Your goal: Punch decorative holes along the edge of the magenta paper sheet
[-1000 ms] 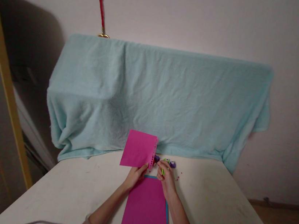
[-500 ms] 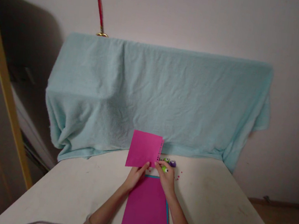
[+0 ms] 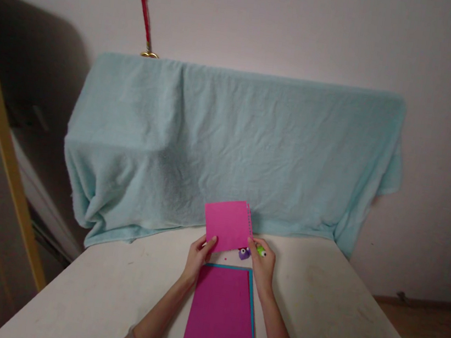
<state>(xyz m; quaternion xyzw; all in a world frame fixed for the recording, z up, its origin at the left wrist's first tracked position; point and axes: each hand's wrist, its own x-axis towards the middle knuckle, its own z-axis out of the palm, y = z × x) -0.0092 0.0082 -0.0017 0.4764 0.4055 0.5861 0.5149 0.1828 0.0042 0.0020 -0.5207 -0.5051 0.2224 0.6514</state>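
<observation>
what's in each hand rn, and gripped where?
Left hand pinches the pink paper sheet at its lower left corner, holding it upright. Right hand holds a small green punch at the sheet's lower right edge; exact grip is hidden.

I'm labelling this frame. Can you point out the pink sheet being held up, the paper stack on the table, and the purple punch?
pink sheet (image 3: 226, 224), head view, middle of its face
paper stack (image 3: 220, 309), head view, top pink sheet
purple punch (image 3: 243, 253), head view, its body

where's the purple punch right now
In the head view the purple punch sits on the white table near the middle, just under the lower right corner of the pink sheet, between the left hand and right hand.
</observation>
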